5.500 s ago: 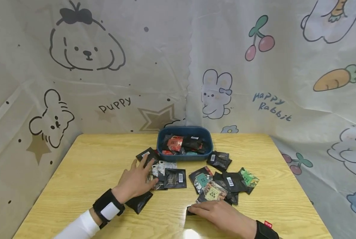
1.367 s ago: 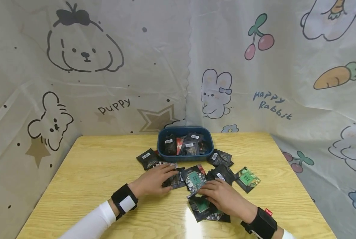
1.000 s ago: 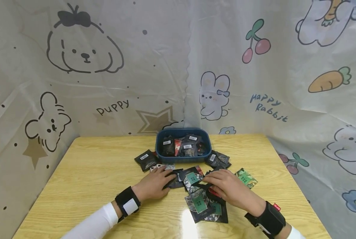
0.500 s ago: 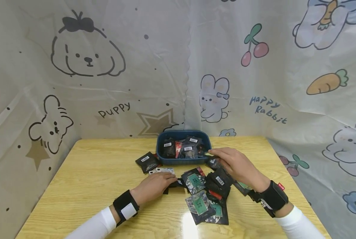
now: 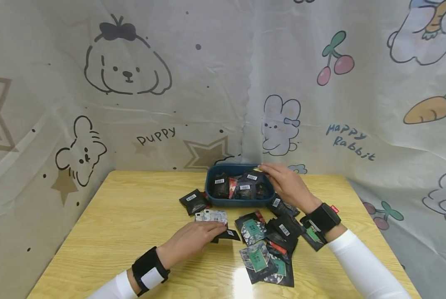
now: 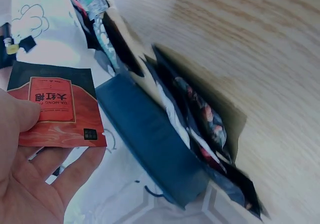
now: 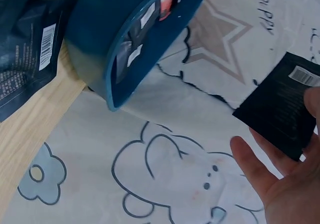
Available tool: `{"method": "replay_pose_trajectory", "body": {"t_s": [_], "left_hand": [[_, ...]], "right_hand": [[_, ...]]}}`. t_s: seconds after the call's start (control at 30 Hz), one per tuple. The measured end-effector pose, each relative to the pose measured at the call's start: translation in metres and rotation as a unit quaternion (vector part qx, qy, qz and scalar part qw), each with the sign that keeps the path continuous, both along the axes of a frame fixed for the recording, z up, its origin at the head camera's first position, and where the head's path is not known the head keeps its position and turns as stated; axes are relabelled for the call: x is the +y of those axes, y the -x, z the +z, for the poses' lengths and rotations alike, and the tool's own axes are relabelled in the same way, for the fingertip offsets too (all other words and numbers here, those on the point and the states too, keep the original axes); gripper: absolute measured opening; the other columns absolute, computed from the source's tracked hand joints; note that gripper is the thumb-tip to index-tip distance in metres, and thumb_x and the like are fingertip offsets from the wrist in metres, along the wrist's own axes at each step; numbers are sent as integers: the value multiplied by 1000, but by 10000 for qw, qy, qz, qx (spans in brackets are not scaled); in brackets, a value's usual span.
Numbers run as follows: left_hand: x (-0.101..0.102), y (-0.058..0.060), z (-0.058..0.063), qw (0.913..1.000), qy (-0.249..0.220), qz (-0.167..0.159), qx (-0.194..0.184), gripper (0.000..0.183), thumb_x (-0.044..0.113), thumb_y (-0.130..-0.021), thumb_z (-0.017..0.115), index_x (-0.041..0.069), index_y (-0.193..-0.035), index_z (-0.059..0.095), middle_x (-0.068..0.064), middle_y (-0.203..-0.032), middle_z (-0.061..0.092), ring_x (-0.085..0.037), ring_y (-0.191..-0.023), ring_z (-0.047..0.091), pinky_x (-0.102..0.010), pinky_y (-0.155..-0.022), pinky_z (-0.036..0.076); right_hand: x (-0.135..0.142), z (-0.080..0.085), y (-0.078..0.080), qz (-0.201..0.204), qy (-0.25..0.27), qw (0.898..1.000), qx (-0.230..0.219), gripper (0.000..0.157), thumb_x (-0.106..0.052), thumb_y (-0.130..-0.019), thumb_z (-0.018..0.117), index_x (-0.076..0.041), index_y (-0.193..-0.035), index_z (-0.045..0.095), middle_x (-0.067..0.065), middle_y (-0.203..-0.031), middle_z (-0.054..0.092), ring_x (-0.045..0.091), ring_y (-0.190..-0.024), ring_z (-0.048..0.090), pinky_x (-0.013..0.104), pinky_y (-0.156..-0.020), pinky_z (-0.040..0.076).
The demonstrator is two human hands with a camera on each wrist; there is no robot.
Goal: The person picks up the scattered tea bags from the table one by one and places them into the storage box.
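My left hand point(image 5: 193, 238) pinches a tea sachet by one side, low over the table left of centre. In the left wrist view that sachet point(image 6: 82, 104) shows its red and black printed face, lettered DA HONG P. My right hand point(image 5: 290, 185) is at the right end of the blue bin point(image 5: 241, 203), holding a black tea sachet point(image 7: 280, 101) between thumb and fingers. Its barcode side shows in the right wrist view. Several black and red sachets lie inside the bin, which stands at the table's back edge.
Right of centre lies a loose pile of sachets, some green-labelled point(image 5: 256, 259), some black with barcodes point(image 5: 284, 228). Others lie close to the bin: a black one point(image 5: 194, 201) at left, white-patterned ones point(image 5: 215, 216) in front, dark ones point(image 5: 280, 205) at right. A printed cloth hangs behind.
My right hand has gone from the right pile up to the bin's right end, carrying a black sachet. My left hand now lifts a sachet at an angle. More sachets lie at the front of the pile.
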State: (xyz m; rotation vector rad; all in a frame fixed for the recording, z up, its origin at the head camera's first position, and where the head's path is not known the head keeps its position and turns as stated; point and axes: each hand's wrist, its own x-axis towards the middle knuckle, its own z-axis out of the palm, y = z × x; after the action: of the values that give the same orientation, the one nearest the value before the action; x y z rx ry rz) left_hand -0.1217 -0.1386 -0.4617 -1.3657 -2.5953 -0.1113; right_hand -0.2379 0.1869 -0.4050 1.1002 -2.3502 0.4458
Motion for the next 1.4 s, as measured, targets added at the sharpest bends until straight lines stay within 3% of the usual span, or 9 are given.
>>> {"method": "replay_pose_trajectory", "body": {"t_s": [0.13, 0.27, 0.4, 0.6, 0.77, 0.9, 1.03, 1.23, 1.4], "left_hand": [[-3, -7, 5, 9999, -164, -6, 10, 42, 8, -88, 60, 15, -129, 53, 0, -129, 53, -12, -113, 49, -32, -86, 49], [-9, -8, 12, 9994, -331, -3, 37, 45, 6, -86, 61, 13, -130, 52, -1, -129, 53, -13, -113, 49, -32, -86, 50], [-19, -2, 20, 9984, -461, 298, 139, 50, 3, -83, 64, 14, -131, 51, -2, -129, 53, -13, -113, 49, -31, -84, 50], [-26, 9, 30, 9950, -759, 425, 500, 64, -5, -74, 66, 11, -133, 48, -6, -129, 53, -17, -106, 54, -27, -66, 53], [-23, 28, 35, 9905, -1040, 663, 606, 65, -3, -77, 67, 10, -136, 44, -7, -133, 49, -20, -110, 52, -32, -77, 53], [-13, 48, 36, 9875, -1066, 823, 822, 65, -4, -77, 67, 7, -136, 42, -10, -135, 47, -22, -118, 46, -38, -96, 42], [5, 66, 39, 9864, -886, 903, 1045, 64, -1, -78, 65, 4, -137, 40, -12, -137, 45, -23, -124, 40, -41, -104, 32], [30, 91, 42, 9846, -867, 1023, 1124, 59, 1, -82, 59, 5, -138, 39, -12, -137, 44, -24, -125, 38, -42, -104, 33], [42, 108, 36, 9818, -800, 1319, 1108, 54, 5, -84, 58, 5, -136, 42, -12, -134, 47, -23, -123, 41, -42, -102, 35]], "right_hand": [[-5, -8, 12, -173, -22, 9996, -223, 40, -19, -96, 49, -17, -136, 45, 6, -133, 49, 22, -118, 45, 46, -93, 44], [-8, -17, 15, -188, -496, 9955, -787, 55, -33, -92, 55, -21, -142, 35, 8, -137, 44, 26, -121, 42, 48, -96, 40], [-9, -21, 10, -120, -786, 9911, -1067, 64, -39, -89, 59, -20, -144, 32, 10, -139, 41, 29, -122, 40, 50, -98, 37], [6, -22, -9, -249, -865, 9892, -1154, 63, -44, -90, 55, -19, -143, 33, 11, -141, 37, 30, -124, 37, 51, -98, 37], [21, -50, -37, -146, -1201, 9794, -1619, 66, -52, -89, 51, -24, -144, 30, 10, -146, 31, 30, -127, 33, 50, -101, 34], [29, -75, -63, -134, -1422, 9713, -1899, 70, -56, -87, 53, -22, -144, 32, 11, -149, 24, 33, -129, 29, 54, -101, 32], [35, -84, -82, -177, -1455, 9689, -1992, 72, -57, -85, 54, -18, -142, 35, 13, -148, 24, 36, -129, 27, 57, -99, 33], [37, -93, -93, -399, -1428, 9613, -2322, 73, -60, -84, 54, -23, -143, 34, 13, -148, 25, 39, -130, 25, 62, -96, 33], [40, -102, -98, -394, -1576, 9531, -2552, 72, -59, -85, 54, -23, -144, 32, 14, -148, 26, 40, -129, 26, 61, -98, 32]]}}
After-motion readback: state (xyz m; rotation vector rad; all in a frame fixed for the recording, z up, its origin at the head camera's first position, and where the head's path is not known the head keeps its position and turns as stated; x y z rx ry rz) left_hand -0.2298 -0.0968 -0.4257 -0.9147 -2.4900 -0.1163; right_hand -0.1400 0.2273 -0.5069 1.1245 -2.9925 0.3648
